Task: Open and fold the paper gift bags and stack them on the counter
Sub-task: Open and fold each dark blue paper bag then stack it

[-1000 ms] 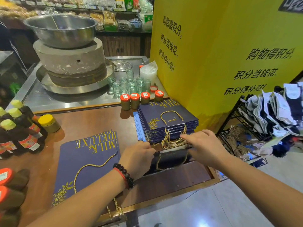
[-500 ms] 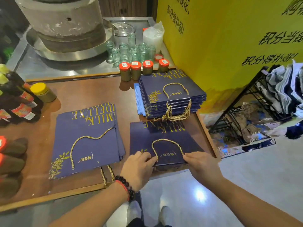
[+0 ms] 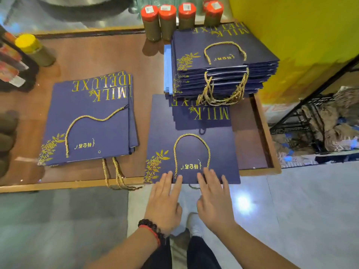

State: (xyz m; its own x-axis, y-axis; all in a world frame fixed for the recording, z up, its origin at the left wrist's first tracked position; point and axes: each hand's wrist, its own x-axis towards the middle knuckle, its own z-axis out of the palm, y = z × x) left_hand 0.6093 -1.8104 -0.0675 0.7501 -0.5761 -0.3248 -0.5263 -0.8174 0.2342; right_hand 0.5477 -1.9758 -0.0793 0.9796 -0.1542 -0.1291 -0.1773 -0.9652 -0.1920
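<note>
A flat navy paper gift bag (image 3: 219, 152) with gold print and a gold rope handle lies on the brown counter (image 3: 108, 55), its near edge hanging over the counter's front edge. My left hand (image 3: 165, 199) and my right hand (image 3: 213, 197) lie side by side with straight fingers, fingertips on that near edge. A tall stack of the same bags (image 3: 223, 63) stands behind it, partly on top of it. A low pile of flat bags (image 3: 89, 121) lies to the left, rope handles dangling over the edge.
Several red-lidded jars (image 3: 167, 20) stand behind the tall stack, a yellow-lidded jar (image 3: 33, 49) and bottles at the far left. A yellow wall (image 3: 291, 26) rises on the right, with a black wire rack (image 3: 310, 121) below it. Grey floor lies in front.
The bag went from held open to lying flat. My hands let go of its top edge and now rest flat on it. The camera tilted down toward the counter's front edge.
</note>
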